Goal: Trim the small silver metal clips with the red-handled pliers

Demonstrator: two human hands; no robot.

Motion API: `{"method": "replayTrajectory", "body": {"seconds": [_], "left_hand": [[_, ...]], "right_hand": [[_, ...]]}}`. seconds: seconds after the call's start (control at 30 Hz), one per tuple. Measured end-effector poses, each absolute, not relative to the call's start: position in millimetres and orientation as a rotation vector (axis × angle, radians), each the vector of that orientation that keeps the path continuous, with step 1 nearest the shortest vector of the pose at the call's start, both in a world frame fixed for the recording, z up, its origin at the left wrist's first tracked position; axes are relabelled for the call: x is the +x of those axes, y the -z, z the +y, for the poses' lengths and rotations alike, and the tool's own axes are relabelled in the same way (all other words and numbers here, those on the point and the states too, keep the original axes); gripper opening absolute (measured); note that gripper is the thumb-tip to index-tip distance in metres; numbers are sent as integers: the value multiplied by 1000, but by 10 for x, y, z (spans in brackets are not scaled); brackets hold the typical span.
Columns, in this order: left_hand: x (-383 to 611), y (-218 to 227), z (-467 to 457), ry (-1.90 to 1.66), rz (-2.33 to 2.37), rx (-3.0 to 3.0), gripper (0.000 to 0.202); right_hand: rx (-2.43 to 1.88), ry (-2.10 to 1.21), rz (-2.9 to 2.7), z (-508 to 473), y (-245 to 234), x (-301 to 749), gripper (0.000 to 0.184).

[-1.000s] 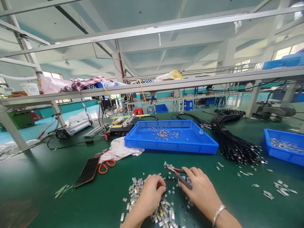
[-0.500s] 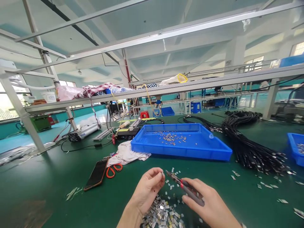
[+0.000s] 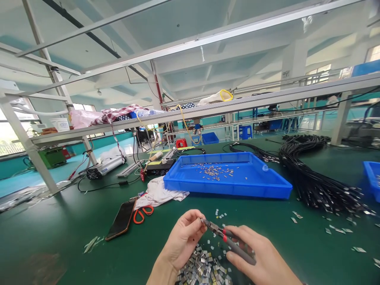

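My left hand (image 3: 187, 237) is closed, thumb and forefinger pinching a small metal piece (image 3: 203, 221) that is mostly hidden by the fingertips. In my right hand (image 3: 255, 253) is a pair of cutting pliers (image 3: 230, 239) with grey grips and red bands. The pliers' jaws meet the small piece at my left fingertips. Below both hands lies a heap of small silvery metal pieces (image 3: 202, 265). Tiny pale scraps (image 3: 219, 215) are scattered on the green table beyond the pliers.
A blue tray (image 3: 228, 190) holding small metal parts stands ahead. To the left lie a phone (image 3: 121, 219), orange-handled scissors (image 3: 143, 215) and a white cloth (image 3: 158, 192). A bundle of black cables (image 3: 308, 174) spreads at the right, near another blue bin (image 3: 371, 178).
The pliers have moved left, so their jaws now reach the small piece at my left fingertips; before, there was a gap. My left hand has stayed almost in place.
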State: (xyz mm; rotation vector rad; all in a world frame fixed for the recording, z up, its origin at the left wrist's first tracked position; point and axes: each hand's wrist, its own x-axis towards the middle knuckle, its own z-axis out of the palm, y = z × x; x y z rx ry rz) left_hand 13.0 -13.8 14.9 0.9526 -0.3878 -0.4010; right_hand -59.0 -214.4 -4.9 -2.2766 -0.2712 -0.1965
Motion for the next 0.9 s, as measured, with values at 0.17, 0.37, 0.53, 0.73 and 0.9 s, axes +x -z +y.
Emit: {"method": "replayTrajectory", "body": {"seconds": [0.17,0.37,0.53,0.73,0.9], "left_hand": [[124,-147,-140,373,-422,973,9],[133,-136,-131,310,-423,1045,11],[139,-159,-135,252,-451,1099,11],[138,-205,-130,147,-479,1258,12],[154,-204,-108,120,-526,1276,11]], "right_hand": [[-2270,173,-288,-2141,78,-581,45],[-2279,142,-288,-2123,58,-588,44],[-2303,130,-328,-2096,20,-599,35],[-2345,128,-335,-2083,43,-603,38],[-2312,121,-355,-2051,42,-610,41]]}}
